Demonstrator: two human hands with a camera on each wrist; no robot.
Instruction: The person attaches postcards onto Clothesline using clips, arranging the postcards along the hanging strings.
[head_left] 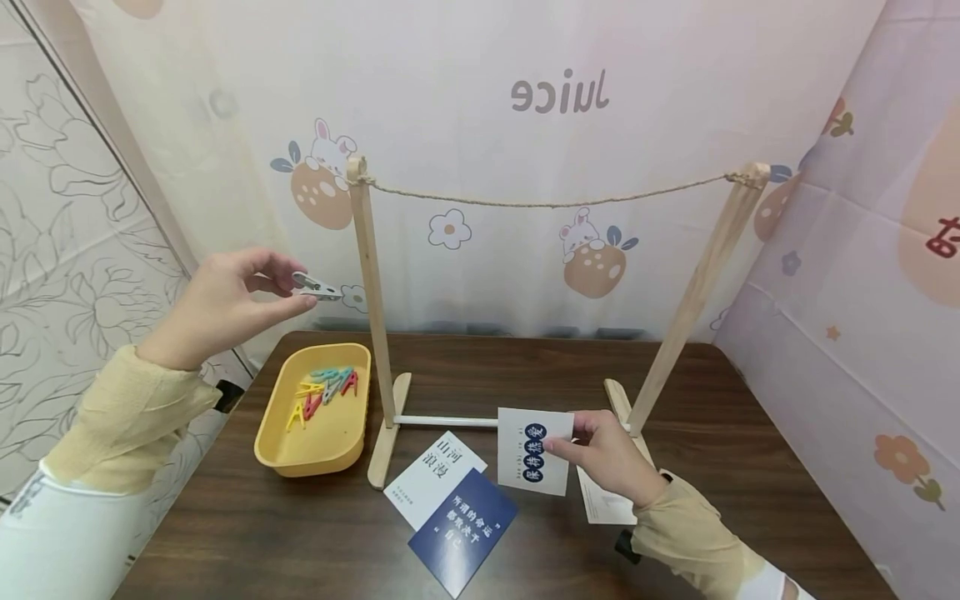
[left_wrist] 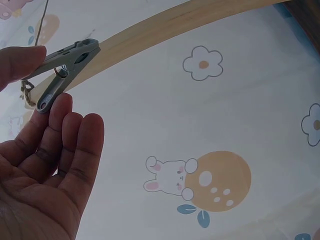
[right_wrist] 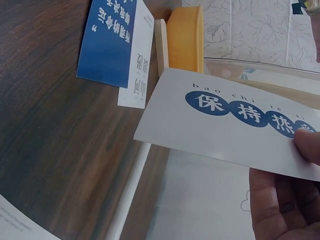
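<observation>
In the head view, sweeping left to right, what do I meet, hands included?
Left hand, yellow plastic tray, left pale wooden post, navy rectangular card with white lettering, white rectangular card with navy circles, right hand, right pale wooden post.

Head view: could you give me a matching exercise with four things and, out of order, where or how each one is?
1. Grey clip
2. Yellow basket
3. Rope
4. Card with blue ovals

A. Strung between two wooden posts
B. Held in the right hand
C. Holding several coloured clips
D. Pinched in the left hand

Pairs: 1-D, 2-C, 3-A, 4-B
</observation>
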